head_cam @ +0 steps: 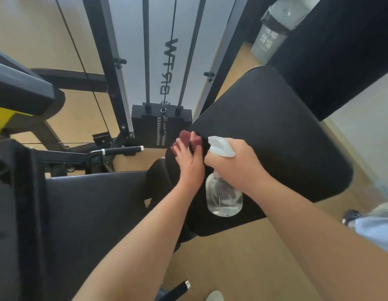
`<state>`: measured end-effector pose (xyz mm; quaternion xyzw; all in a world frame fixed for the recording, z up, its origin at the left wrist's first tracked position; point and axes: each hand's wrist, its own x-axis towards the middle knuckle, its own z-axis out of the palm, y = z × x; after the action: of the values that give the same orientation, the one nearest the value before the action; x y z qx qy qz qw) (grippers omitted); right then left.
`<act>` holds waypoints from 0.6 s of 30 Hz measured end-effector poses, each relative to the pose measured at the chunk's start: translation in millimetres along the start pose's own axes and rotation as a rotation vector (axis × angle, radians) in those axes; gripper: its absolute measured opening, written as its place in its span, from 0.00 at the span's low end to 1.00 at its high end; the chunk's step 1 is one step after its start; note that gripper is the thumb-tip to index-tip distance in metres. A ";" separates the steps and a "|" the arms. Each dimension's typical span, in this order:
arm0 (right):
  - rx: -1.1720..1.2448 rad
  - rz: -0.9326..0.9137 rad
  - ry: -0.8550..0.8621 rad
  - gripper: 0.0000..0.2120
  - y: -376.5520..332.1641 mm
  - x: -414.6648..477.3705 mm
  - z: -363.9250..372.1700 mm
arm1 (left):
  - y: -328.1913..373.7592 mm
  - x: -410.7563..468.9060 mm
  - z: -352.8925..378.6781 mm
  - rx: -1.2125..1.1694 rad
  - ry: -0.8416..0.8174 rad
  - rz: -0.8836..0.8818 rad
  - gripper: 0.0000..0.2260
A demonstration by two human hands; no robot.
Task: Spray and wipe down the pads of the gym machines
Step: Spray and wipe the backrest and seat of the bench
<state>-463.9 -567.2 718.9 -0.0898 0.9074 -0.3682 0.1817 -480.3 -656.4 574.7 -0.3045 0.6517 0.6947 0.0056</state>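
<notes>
At the pad's corner: our cloth (186, 136) lies bunched on the black pad (275, 137), at the end nearest the weight stack (145, 124).
Left hand (189, 164): fingers fairly straight, pressing the cloth onto the pad; we judge the wipe is working this corner.
Right hand (236, 164): curled round the head of the spray bottle (223, 194), which hangs just over the pad beside the cloth, probably ready for another spray.
Edges: the cloth pokes past the rim; below it sit a seat (91, 203) and a handle (121, 151).
Open room: most of the pad stretches bare to our right, with floor (232, 257) beyond.
</notes>
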 end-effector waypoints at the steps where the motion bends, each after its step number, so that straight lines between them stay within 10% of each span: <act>1: 0.026 -0.029 0.035 0.12 -0.8 1.1 -5.1 | 19.8 2.2 13.4 0.097 -0.054 0.140 0.33; 6: 0.055 -0.130 0.115 0.11 0.9 6.1 -25.7 | 12.6 19.0 28.3 0.527 -0.066 0.719 0.33; 12: 0.068 -0.047 0.040 0.11 23.9 3.5 -17.9 | -96.0 20.3 -34.0 0.086 0.136 -0.314 0.31; 18: 0.074 -0.053 0.084 0.14 18.6 -3.1 -20.1 | -36.7 6.7 -5.3 0.345 0.090 0.092 0.25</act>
<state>-469.5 -540.3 720.0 -0.0913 0.8973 -0.4095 0.1370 -468.7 -658.3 538.9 -0.2998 0.7740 0.5577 -0.0032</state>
